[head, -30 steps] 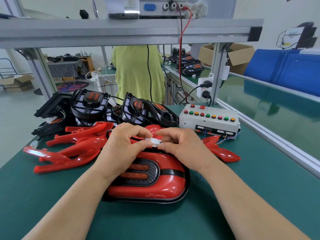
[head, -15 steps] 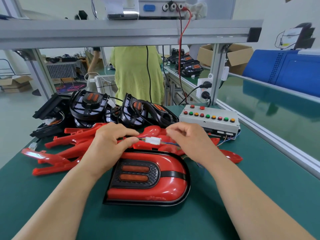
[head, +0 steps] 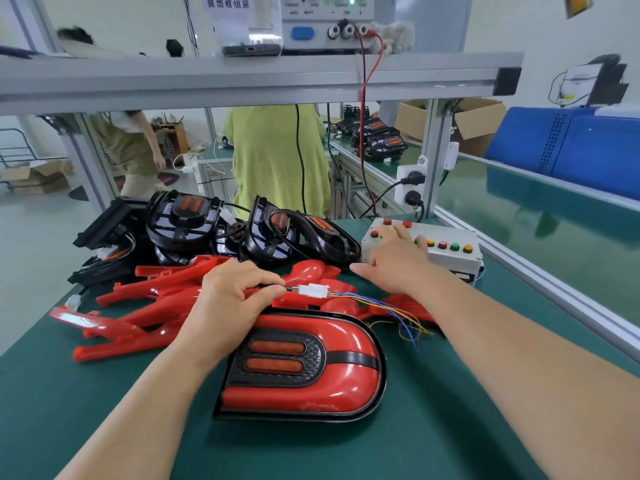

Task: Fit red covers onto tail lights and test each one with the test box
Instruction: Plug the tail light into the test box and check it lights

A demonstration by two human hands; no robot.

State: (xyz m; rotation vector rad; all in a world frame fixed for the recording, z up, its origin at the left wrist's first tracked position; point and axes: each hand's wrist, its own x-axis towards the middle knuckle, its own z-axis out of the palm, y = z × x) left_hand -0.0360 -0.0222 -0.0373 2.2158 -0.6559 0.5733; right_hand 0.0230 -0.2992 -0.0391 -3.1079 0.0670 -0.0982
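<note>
— Left hand (head: 228, 299) first: what is it doing?

— From my desk, I read thumb and forefinger pinched on the thin leads just behind the white connector (head: 313, 291). That keeps the plug raised clear of the clutter and, I think, steady while the test runs.

— And the right hand (head: 398, 268)?

— Fingers stretched out flat over the left end of the test box (head: 446, 251), on its coloured buttons (which one is under a fingertip I can't tell). It grips nothing.

— So this is the testing step?

— That's my judgement. The tail light (head: 304, 365) already wears its red cover and lies face up on the green mat (head: 450, 427). It sits just below the left hand, with the wrist overlapping its upper left corner. The connector floats just above its far edge. Coloured wires (head: 381, 306) trail from the plug to the right and pass under the right forearm. I don't see either lamp strip plainly lit.

— What about the rest?

— Loose red covers (head: 149, 306) are heaped to the left of that hand, and black housings (head: 263, 233) are stacked behind them.
</note>
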